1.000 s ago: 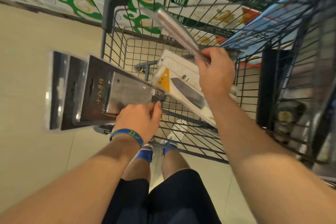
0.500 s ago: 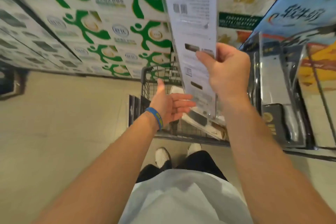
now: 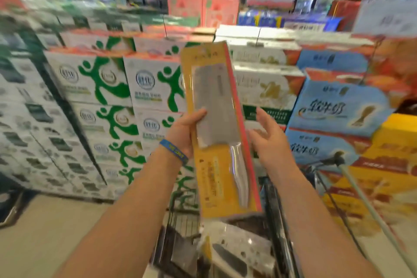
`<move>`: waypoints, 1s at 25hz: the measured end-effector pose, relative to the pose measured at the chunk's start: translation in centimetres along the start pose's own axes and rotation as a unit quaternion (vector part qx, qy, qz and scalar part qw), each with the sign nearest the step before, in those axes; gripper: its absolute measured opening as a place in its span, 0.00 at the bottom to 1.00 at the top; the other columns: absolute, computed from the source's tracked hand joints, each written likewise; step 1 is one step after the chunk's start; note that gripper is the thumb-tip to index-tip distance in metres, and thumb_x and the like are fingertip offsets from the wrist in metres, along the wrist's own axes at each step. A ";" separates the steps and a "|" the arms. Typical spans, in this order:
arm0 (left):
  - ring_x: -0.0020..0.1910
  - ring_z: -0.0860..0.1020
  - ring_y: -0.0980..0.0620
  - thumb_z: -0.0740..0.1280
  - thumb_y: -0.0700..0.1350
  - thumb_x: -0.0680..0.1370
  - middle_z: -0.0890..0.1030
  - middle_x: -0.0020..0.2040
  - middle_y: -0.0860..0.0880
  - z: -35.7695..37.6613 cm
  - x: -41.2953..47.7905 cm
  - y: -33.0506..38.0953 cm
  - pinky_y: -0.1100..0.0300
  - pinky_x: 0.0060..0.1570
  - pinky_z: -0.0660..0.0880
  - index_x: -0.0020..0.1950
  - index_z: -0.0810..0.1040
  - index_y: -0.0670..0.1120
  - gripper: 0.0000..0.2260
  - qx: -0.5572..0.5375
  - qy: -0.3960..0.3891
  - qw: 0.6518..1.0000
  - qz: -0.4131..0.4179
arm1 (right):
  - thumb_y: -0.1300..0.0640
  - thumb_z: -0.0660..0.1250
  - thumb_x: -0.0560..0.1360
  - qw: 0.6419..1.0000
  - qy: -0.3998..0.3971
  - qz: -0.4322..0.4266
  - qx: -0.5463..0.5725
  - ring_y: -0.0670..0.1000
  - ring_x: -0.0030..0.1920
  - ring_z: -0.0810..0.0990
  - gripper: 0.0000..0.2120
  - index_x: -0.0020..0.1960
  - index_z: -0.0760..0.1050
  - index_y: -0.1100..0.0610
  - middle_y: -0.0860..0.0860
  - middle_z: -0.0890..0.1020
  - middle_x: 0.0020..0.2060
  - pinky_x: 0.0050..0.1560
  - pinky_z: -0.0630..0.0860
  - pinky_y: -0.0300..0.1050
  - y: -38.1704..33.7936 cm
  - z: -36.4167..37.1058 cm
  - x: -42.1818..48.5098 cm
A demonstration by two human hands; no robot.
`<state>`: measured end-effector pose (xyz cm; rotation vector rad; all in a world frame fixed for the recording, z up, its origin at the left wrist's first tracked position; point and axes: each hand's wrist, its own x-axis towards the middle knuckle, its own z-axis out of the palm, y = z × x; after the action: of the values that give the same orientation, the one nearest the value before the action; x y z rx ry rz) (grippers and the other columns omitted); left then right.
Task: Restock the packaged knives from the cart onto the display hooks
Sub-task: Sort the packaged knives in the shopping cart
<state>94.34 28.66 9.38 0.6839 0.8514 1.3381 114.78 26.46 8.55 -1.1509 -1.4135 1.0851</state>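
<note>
yellow packaged knife (image 3: 216,119): upright, gripped by left hand (image 3: 185,131); right hand (image 3: 268,140) spread, empty, beside. step: held above cart (image 3: 180,221). next: find a hook.

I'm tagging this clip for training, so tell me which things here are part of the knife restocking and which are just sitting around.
Part of the job: yellow packaged knife, gripped by the left hand; right hand, open beside it; more packaged knives in the cart.
Just there: green-and-white milk cartons; blue milk cartons; red gift bags.
</note>
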 end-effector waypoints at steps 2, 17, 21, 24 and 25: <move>0.47 0.84 0.45 0.73 0.46 0.72 0.85 0.50 0.44 3.4 0.3 2.1 0.49 0.47 0.81 0.64 0.77 0.39 0.23 0.023 -0.015 0.998 0.062 | 0.37 0.67 0.77 0.992 -0.012 0.088 0.087 0.49 0.52 0.85 0.23 0.67 0.78 0.46 0.48 0.83 0.62 0.46 0.79 0.44 -0.9 -1.5 0.2; 0.51 0.85 0.47 0.73 0.50 0.76 0.86 0.52 0.48 21.7 -2.0 5.3 0.51 0.45 0.82 0.56 0.81 0.50 0.10 0.044 -0.037 0.964 0.261 | 0.27 0.64 0.68 0.996 0.038 -0.078 0.002 0.46 0.38 0.85 0.22 0.45 0.80 0.44 0.48 0.85 0.38 0.36 0.82 0.39 -8.9 -12.9 -0.9; 0.48 0.85 0.49 0.74 0.57 0.71 0.87 0.49 0.50 26.4 -2.2 3.7 0.52 0.43 0.83 0.47 0.85 0.54 0.10 0.090 -0.035 0.957 0.273 | 0.23 0.62 0.66 0.990 0.114 -0.076 -0.014 0.59 0.41 0.83 0.38 0.49 0.77 0.59 0.60 0.82 0.42 0.38 0.82 0.53 -9.5 -16.4 -2.2; 0.45 0.85 0.49 0.73 0.68 0.63 0.86 0.45 0.49 30.4 -2.3 2.0 0.46 0.45 0.83 0.42 0.81 0.49 0.24 0.142 0.011 0.959 0.246 | 0.20 0.62 0.64 0.986 0.146 -0.072 -0.020 0.62 0.39 0.81 0.43 0.48 0.76 0.62 0.63 0.81 0.41 0.42 0.80 0.61 -9.5 -19.7 -3.5; 0.44 0.85 0.48 0.72 0.70 0.62 0.86 0.44 0.48 31.8 -2.2 1.2 0.47 0.44 0.83 0.40 0.81 0.50 0.24 0.153 0.015 0.959 0.238 | 0.20 0.61 0.64 0.984 0.160 -0.070 -0.023 0.60 0.37 0.81 0.43 0.47 0.76 0.62 0.61 0.81 0.38 0.40 0.80 0.58 -9.4 -20.9 -4.2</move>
<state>120.37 28.23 27.74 1.1668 0.9667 1.6632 134.72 22.10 19.80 -1.1794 -1.2495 0.7347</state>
